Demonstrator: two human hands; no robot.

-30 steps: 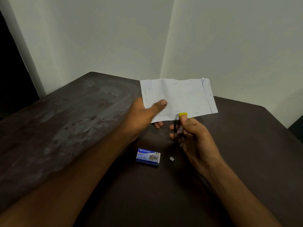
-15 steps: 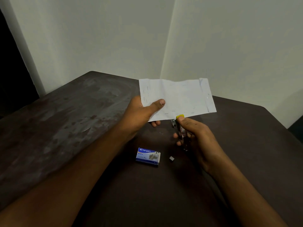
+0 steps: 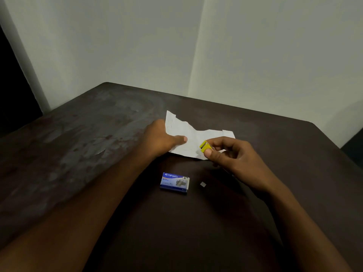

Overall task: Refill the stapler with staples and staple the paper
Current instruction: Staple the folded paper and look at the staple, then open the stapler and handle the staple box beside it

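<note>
Stapler [image 3: 205,146] nose up-left on paper [image 3: 193,140] | right hand [image 3: 233,156] grips it | left hand [image 3: 163,138] pinches paper

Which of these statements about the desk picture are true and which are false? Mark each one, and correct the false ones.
1. The left hand holds the paper with the thumb on top. True.
2. The stapler in the right hand has a red tip. False: its tip is yellow.
3. The blue box of staples lies on the table, nearer the person than the paper. True.
4. The box of staples rests on top of the paper. False: it lies apart from it on the bare table.
5. A small loose bit lies to the right of the box. True.
</note>
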